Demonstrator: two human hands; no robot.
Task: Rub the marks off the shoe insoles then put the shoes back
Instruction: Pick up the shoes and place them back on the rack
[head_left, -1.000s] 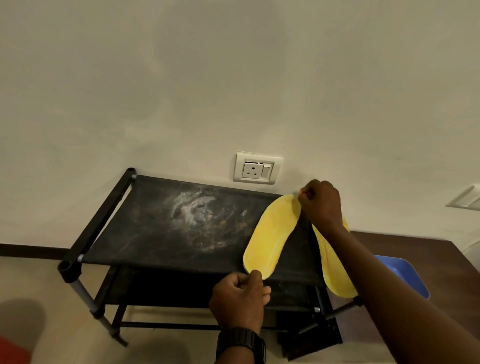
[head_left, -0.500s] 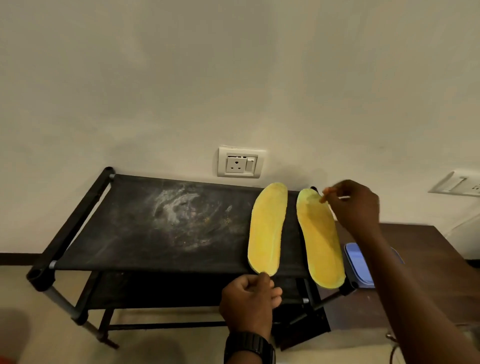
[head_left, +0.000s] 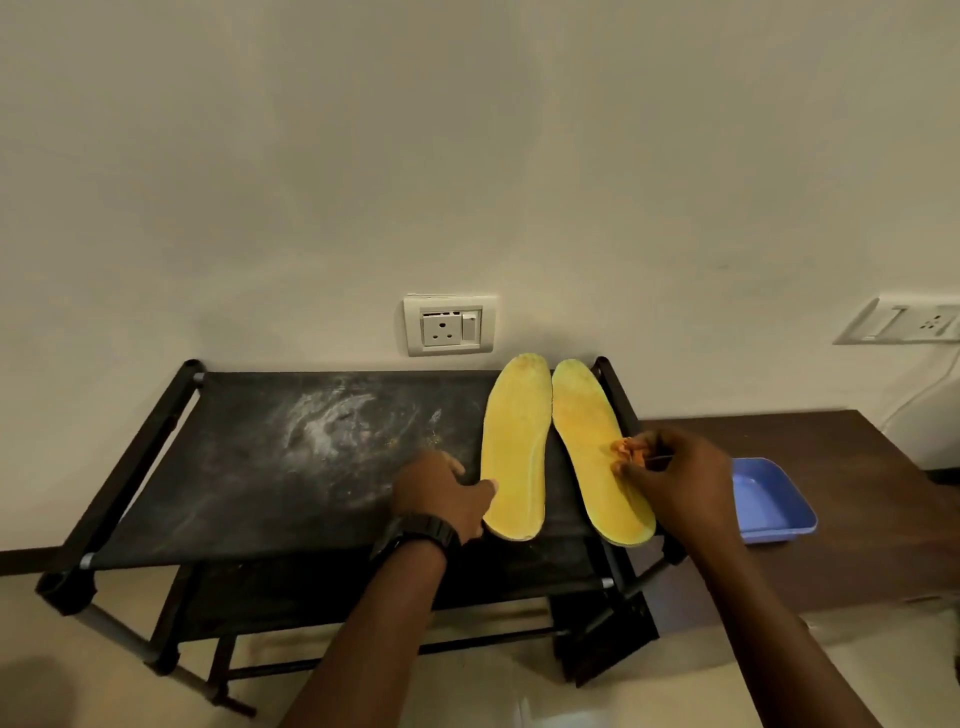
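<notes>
Fingers (head_left: 641, 475) of the right hand (head_left: 675, 480) pinch a small orange scrap (head_left: 627, 451) against the right insole (head_left: 587, 441) — left hand (head_left: 441, 496) lies flat, fingers relaxed, thumb touching the left insole (head_left: 514, 441). Both yellow insoles lie side by side on the black shoe rack (head_left: 260, 467).

The insoles (head_left: 514, 452) are yellow, the rack (head_left: 249, 467) black with whitish smears, the tray (head_left: 774, 501) blue, the scrap (head_left: 627, 450) orange.
</notes>
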